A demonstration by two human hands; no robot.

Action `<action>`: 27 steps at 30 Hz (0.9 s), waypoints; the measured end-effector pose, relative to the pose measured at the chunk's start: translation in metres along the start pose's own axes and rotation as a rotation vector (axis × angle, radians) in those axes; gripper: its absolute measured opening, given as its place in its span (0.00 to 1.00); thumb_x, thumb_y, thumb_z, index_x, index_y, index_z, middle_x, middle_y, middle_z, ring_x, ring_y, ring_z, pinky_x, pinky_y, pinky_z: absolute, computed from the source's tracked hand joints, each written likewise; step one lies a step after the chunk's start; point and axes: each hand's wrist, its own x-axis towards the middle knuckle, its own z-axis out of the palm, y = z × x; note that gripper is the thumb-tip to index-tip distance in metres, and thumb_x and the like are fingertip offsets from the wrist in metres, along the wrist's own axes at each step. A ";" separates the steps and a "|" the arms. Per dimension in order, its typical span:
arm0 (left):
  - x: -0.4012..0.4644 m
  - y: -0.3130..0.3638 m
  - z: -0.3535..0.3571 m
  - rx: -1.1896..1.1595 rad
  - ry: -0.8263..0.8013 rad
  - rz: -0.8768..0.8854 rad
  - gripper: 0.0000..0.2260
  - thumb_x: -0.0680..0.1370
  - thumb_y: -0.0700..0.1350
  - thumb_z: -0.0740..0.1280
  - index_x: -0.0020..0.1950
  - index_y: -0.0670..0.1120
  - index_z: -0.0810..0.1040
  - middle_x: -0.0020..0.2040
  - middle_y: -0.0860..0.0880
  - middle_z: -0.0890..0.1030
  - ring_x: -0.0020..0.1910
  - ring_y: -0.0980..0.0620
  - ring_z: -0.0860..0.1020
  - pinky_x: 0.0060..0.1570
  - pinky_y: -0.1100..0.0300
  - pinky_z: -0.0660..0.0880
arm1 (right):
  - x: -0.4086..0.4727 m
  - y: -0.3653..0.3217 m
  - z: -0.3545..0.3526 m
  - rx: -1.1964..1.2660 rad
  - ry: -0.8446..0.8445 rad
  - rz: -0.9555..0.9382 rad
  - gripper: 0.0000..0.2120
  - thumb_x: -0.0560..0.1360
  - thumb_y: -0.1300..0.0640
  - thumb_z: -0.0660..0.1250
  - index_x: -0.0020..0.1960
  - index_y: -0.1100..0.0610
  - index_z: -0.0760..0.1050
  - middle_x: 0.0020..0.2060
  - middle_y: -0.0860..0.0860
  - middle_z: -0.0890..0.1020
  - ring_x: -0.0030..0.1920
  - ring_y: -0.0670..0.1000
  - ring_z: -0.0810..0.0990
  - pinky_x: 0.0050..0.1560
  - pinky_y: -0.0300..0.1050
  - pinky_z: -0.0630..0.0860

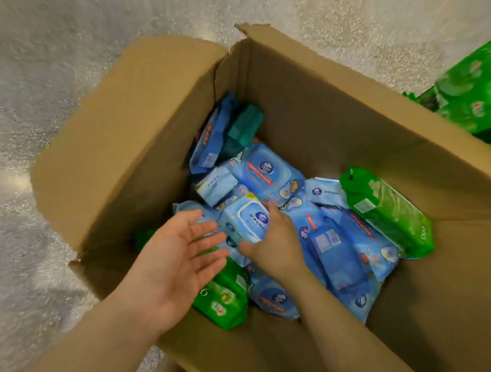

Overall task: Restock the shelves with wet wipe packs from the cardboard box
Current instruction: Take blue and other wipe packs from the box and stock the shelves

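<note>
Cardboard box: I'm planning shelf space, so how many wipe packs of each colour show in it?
Blue plastic wet wipe packs: 8, roughly, as they overlap; the right hand grips one.
Green plastic packs: 2, plus a sliver I cannot judge.
Dark teal packs: 1.
Total: 11, roughly.

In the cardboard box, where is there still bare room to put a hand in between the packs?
Bare room: only above the packs, along the tall back wall. The bottom is crowded: blue packs overlap, green packs lie at the sides. Right hand grips one blue pack; left hand hovers open.
</note>
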 end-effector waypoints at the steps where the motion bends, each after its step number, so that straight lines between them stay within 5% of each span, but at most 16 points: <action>1: 0.000 0.000 0.008 0.012 0.019 0.011 0.17 0.80 0.55 0.67 0.60 0.45 0.81 0.59 0.42 0.83 0.59 0.42 0.81 0.60 0.49 0.76 | -0.005 0.000 -0.009 0.123 0.034 0.013 0.44 0.61 0.44 0.76 0.74 0.47 0.65 0.61 0.47 0.76 0.61 0.45 0.75 0.64 0.47 0.76; 3: -0.002 0.001 0.025 0.060 0.046 0.040 0.11 0.78 0.56 0.69 0.55 0.51 0.80 0.57 0.46 0.82 0.56 0.47 0.79 0.61 0.50 0.75 | -0.017 -0.005 -0.030 0.331 0.094 0.007 0.30 0.64 0.50 0.78 0.61 0.42 0.70 0.52 0.41 0.81 0.48 0.32 0.79 0.51 0.31 0.77; 5: -0.002 -0.002 0.039 0.086 0.045 0.067 0.12 0.76 0.56 0.73 0.56 0.54 0.79 0.52 0.52 0.84 0.51 0.52 0.80 0.57 0.53 0.75 | -0.033 -0.016 -0.050 0.412 0.145 -0.037 0.25 0.66 0.54 0.78 0.57 0.43 0.71 0.50 0.40 0.80 0.45 0.28 0.79 0.45 0.23 0.73; 9: 0.003 -0.012 0.058 0.030 -0.042 0.082 0.29 0.69 0.51 0.79 0.68 0.50 0.78 0.56 0.49 0.87 0.50 0.48 0.86 0.55 0.49 0.81 | -0.067 -0.026 -0.072 0.275 0.041 -0.203 0.44 0.63 0.35 0.73 0.76 0.42 0.62 0.69 0.37 0.71 0.70 0.40 0.71 0.69 0.42 0.71; 11: 0.005 -0.012 0.058 -0.052 -0.033 0.106 0.23 0.71 0.46 0.77 0.65 0.49 0.81 0.53 0.46 0.88 0.51 0.45 0.87 0.58 0.44 0.81 | -0.065 -0.023 -0.082 0.270 -0.075 -0.280 0.39 0.68 0.32 0.69 0.75 0.41 0.62 0.69 0.36 0.71 0.71 0.39 0.70 0.69 0.35 0.67; 13: 0.007 -0.010 0.052 -0.116 0.011 0.115 0.20 0.72 0.45 0.76 0.63 0.48 0.82 0.51 0.45 0.88 0.50 0.43 0.87 0.59 0.41 0.80 | -0.043 -0.008 -0.092 0.275 -0.007 -0.326 0.31 0.74 0.35 0.66 0.73 0.46 0.66 0.63 0.41 0.77 0.66 0.42 0.75 0.66 0.37 0.71; 18: 0.006 -0.008 0.031 -0.130 -0.010 0.136 0.28 0.63 0.47 0.76 0.64 0.48 0.82 0.53 0.44 0.88 0.52 0.43 0.87 0.61 0.38 0.79 | 0.064 0.048 -0.089 -0.755 0.296 -0.412 0.32 0.72 0.60 0.73 0.73 0.63 0.69 0.56 0.60 0.77 0.56 0.64 0.77 0.57 0.56 0.76; 21: 0.004 -0.011 0.023 -0.126 -0.026 0.148 0.25 0.66 0.45 0.74 0.64 0.48 0.82 0.54 0.43 0.87 0.52 0.41 0.87 0.60 0.38 0.79 | 0.091 0.065 -0.085 -1.208 0.267 -0.288 0.34 0.73 0.55 0.66 0.75 0.68 0.64 0.59 0.65 0.76 0.59 0.68 0.76 0.65 0.61 0.72; 24: 0.003 -0.015 0.017 -0.133 -0.035 0.142 0.24 0.66 0.43 0.73 0.64 0.47 0.82 0.53 0.41 0.87 0.51 0.40 0.87 0.57 0.40 0.81 | 0.101 0.067 -0.090 -1.439 0.241 -0.184 0.28 0.81 0.54 0.54 0.78 0.66 0.57 0.63 0.60 0.76 0.61 0.61 0.77 0.61 0.53 0.71; 27: 0.002 -0.020 0.012 -0.123 -0.047 0.131 0.26 0.64 0.43 0.73 0.64 0.46 0.82 0.53 0.40 0.87 0.51 0.39 0.86 0.54 0.37 0.82 | 0.104 0.061 -0.094 -1.497 0.210 -0.154 0.23 0.81 0.58 0.55 0.74 0.64 0.62 0.62 0.58 0.78 0.60 0.59 0.78 0.58 0.51 0.72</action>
